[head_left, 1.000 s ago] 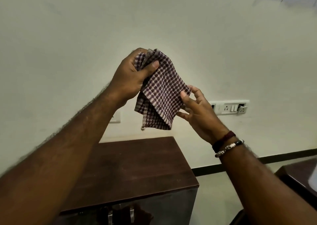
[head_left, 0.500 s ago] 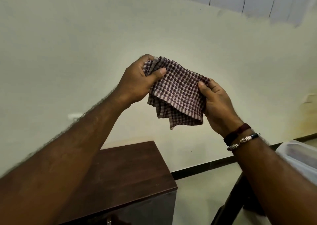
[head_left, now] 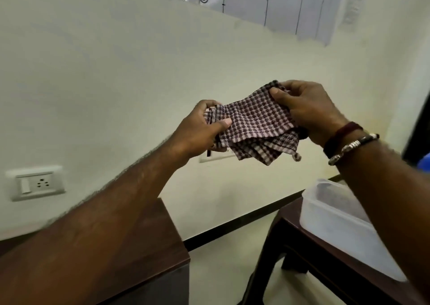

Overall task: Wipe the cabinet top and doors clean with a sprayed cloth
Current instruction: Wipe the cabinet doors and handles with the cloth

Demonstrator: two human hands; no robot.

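Note:
A folded purple-and-white checked cloth (head_left: 256,125) is held up in the air in front of the wall. My left hand (head_left: 197,132) grips its left edge, thumb on top. My right hand (head_left: 307,111) pinches its upper right corner. A small loop hangs from the cloth's lower right corner. The dark brown cabinet (head_left: 169,242) stands below at the lower left, mostly hidden by my left forearm; its doors are out of sight.
A dark table (head_left: 309,253) at the lower right carries a translucent plastic box (head_left: 330,221). A gap of pale floor separates it from the cabinet. A wall socket (head_left: 37,183) sits at left and a sheet with drawn lines (head_left: 279,2) hangs above.
The view has swung right, bringing the table and plastic box in. My right hand has gone from the cloth's lower edge to its upper right corner, and the cloth now lies flatter between both hands.

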